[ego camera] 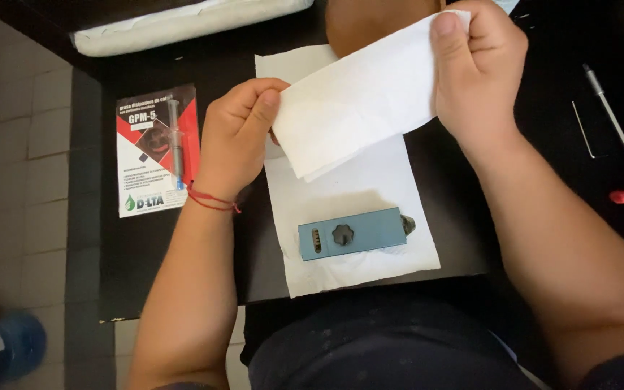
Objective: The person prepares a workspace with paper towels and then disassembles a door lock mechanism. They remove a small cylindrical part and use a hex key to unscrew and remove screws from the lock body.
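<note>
So both hands, left hand [236,133] and right hand [474,58], are pinched on a folded white tissue [359,108] held up at 12 o'clock. Blue rectangular block [352,233] sits at 6 on a paper sheet [370,191]; red-white-black syringe package [157,148] lies at 9 on the dark surface [456,209].

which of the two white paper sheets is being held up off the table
The folded white paper sheet, pinched between the left hand and right hand. The other white paper sheet lies flat on the black table under the blue rectangular device.
</note>
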